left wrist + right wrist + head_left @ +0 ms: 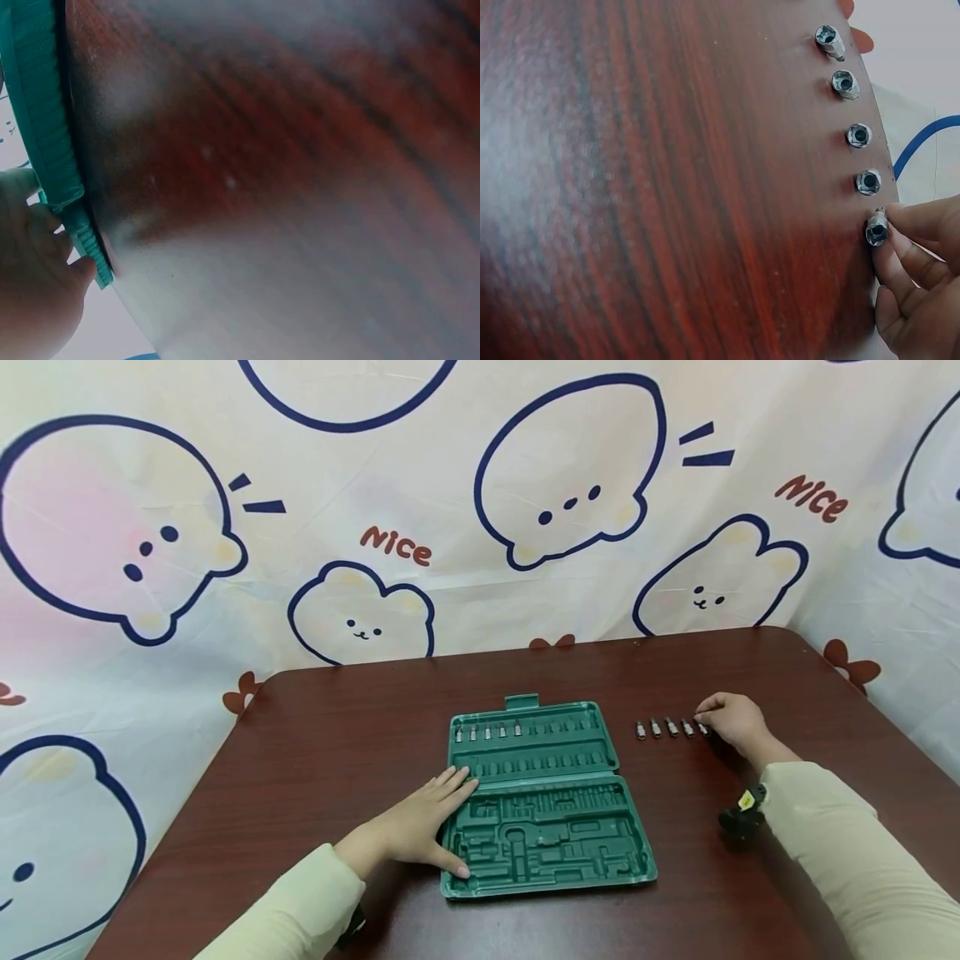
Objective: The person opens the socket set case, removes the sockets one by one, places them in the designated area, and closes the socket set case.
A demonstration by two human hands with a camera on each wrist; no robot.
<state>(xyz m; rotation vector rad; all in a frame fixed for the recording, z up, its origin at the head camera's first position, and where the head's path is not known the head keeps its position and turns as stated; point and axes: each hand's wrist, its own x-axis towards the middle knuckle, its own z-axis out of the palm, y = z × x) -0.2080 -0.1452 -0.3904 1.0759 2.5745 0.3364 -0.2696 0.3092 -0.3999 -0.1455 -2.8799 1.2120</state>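
Note:
A green plastic tool case (551, 843) lies unfolded on the table, its moulded slots mostly bare. Several small silver socket bits (487, 732) sit in the upper left row of its lid. My left hand (416, 822) rests over the case's left edge with its fingers spread; in the left wrist view, fingers (45, 247) touch the green rim. To the right of the case, several more socket bits (672, 727) stand in a row. My right hand (733, 722) pinches the rightmost socket bit (877, 229) between thumb and fingertips, the bit's hollow end facing the camera.
The dark reddish-brown table (337, 727) has rounded far corners. Behind it hangs a pale cloth (465, 602) printed with cartoon bears. A black wrist camera (742, 818) is strapped by the right sleeve (832, 827).

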